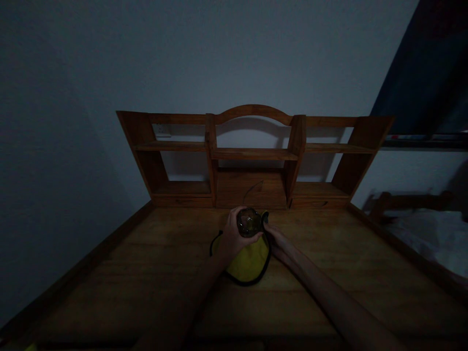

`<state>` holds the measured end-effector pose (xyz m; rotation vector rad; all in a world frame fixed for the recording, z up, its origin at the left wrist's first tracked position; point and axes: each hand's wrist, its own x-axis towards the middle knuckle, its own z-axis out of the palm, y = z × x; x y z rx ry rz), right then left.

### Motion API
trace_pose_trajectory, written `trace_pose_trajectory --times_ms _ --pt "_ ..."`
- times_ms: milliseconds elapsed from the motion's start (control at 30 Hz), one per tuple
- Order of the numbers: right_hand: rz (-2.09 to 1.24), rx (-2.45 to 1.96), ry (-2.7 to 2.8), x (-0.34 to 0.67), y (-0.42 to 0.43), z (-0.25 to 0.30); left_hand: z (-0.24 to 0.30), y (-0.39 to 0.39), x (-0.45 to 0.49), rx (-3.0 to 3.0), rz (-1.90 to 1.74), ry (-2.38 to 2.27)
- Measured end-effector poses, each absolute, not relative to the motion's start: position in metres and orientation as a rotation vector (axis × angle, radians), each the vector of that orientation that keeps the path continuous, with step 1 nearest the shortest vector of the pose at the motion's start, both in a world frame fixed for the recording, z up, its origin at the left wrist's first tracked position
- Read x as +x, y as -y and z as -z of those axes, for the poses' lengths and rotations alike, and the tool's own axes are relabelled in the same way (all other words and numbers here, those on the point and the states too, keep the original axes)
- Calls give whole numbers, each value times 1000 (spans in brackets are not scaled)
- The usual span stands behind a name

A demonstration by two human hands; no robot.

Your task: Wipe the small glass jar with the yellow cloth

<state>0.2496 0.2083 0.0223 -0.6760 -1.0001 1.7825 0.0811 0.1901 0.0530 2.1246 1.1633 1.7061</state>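
Note:
In the dim head view, my left hand point(231, 239) is wrapped round a small dark glass object point(249, 222), held just above the desk. My right hand point(275, 240) is closed on the edge of a yellow cloth with a dark border point(249, 263), pressed against the right side of the glass. The cloth hangs under and round the glass and drapes down to the wooden desk top point(146, 273). Both forearms reach in from the bottom of the frame.
A wooden hutch point(252, 156) with open shelves stands at the back of the desk against a pale wall. Raised wooden rims run along both desk sides. A bed with white bedding point(431, 239) lies to the right. A dark window or curtain point(427, 73) is at upper right.

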Motion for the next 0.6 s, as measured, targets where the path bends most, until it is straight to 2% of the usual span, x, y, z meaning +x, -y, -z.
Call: trace_pose_trajectory --times_ms 600 --pt "-1730 -728 1006 247 -211 -21 -48 -191 81 2308 -1627 -1147"
